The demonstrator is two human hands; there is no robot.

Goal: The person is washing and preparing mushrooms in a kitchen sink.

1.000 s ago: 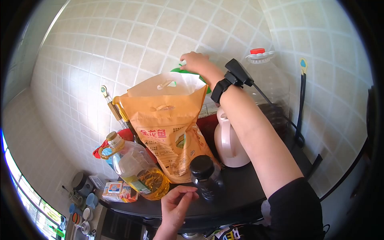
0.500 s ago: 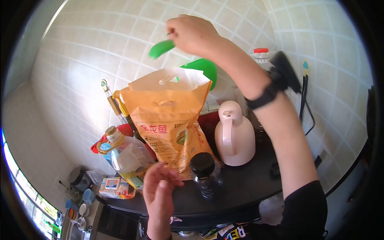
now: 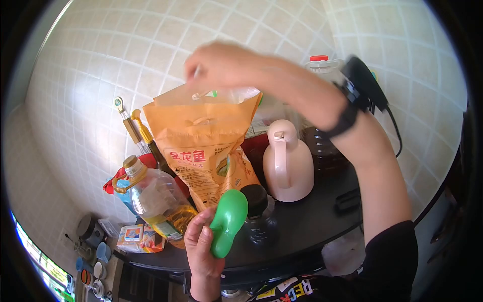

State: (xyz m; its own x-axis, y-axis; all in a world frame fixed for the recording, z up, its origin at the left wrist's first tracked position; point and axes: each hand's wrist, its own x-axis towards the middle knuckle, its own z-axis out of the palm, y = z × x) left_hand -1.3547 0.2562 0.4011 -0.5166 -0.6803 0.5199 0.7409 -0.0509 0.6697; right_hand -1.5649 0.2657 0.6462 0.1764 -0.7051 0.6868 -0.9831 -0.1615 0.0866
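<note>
My left hand (image 3: pixel 202 244) is closed around a glossy green piece (image 3: pixel 230 216), rounded at its upper end and narrower below, held in front of the bag. Above the open top of an orange rice bag (image 3: pixel 201 136) with red Chinese characters, my right hand (image 3: pixel 214 65) is curled and blurred; something small and pale shows at its fingertips, too smeared to name. A bit of green also shows inside the bag's mouth. Close by the green piece stands a dark jar with a black lid (image 3: pixel 255 199).
A pink thermos jug (image 3: pixel 288 166) stands right of the bag, with a large red-capped bottle (image 3: pixel 322 70) behind. At left are an oil bottle (image 3: pixel 156 194), a yellow-topped bottle (image 3: pixel 143 128) and a pack of wipes (image 3: pixel 132 236). All rest on a black counter (image 3: pixel 307 229).
The green piece that was in or beside my raised right hand is no longer there; a green piece is now in my left hand, which was empty. My right hand has come down toward the bag.
</note>
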